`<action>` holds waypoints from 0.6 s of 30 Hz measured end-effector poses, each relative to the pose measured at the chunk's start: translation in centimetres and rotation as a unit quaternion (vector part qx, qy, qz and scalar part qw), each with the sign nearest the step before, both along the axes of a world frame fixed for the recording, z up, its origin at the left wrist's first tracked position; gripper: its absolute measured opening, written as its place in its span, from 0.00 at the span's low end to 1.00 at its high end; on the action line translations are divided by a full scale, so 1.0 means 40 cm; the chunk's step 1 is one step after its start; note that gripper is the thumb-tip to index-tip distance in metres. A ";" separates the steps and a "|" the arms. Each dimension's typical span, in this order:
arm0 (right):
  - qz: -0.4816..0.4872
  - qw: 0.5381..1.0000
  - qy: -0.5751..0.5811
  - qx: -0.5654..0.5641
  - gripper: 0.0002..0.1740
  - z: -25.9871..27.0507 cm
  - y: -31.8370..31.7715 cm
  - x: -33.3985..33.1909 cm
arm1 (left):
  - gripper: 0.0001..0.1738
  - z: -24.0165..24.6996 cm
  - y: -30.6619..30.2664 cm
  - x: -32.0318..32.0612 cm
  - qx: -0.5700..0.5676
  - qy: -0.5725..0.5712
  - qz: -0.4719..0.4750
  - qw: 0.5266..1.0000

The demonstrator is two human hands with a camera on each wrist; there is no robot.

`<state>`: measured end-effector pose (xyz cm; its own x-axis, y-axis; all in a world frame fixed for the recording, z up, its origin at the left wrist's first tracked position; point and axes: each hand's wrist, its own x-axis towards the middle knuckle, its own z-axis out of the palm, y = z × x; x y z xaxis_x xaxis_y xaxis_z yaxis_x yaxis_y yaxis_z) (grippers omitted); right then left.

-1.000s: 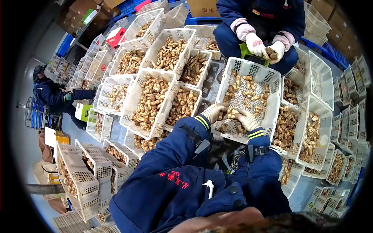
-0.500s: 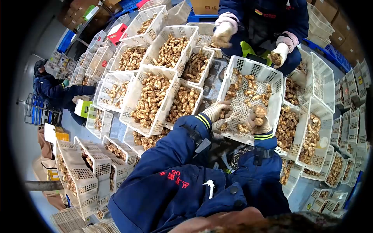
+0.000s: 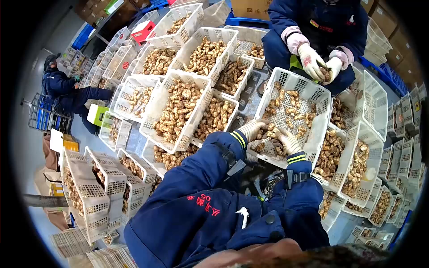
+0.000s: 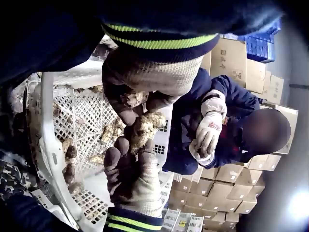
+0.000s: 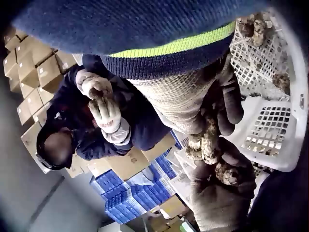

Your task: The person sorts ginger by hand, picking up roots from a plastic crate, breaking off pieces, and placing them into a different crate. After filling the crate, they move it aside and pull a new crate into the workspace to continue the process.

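Both gloved hands meet over the near end of a white perforated crate [image 3: 323,129] holding scattered brown knobbly pieces [image 3: 292,99]. My left hand [image 3: 251,129] curls round a dark piece [image 4: 134,99], seen in the left wrist view. Between thumb and fingers, my right hand [image 3: 290,142] pinches a paler lumpy piece [image 4: 145,129]. In the right wrist view that paler piece [image 5: 209,140] lies between the right hand [image 5: 193,96] and the left hand [image 5: 222,188], which also has the darker piece [image 5: 226,173]. The glove fingertips are dark and partly cover both pieces.
Filled crates [image 3: 178,114] stand close on the left, and more crates [image 3: 356,163] on the right. Across the crate a person in white gloves [image 3: 313,62] handles a piece. Another person [image 3: 67,85] is at far left. Cardboard boxes [image 3: 250,9] stand behind.
My right hand moved away from the left with a piece, then came back beside it. The person opposite parted their hands and brought them together again. The head view has shifted slightly.
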<state>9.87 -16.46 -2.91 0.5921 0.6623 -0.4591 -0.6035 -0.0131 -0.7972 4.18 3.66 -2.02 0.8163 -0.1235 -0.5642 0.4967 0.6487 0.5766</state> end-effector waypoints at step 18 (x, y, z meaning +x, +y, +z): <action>-0.066 0.972 0.075 0.215 0.28 0.066 -0.024 0.010 | 0.26 -0.022 -0.005 0.002 -0.022 0.008 0.044 0.999</action>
<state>10.25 -17.42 -0.27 0.6327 0.7348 -0.2444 -0.6867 0.3864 -0.6158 4.27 3.44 -2.90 0.8162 -0.0763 -0.5727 0.4449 0.7155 0.5387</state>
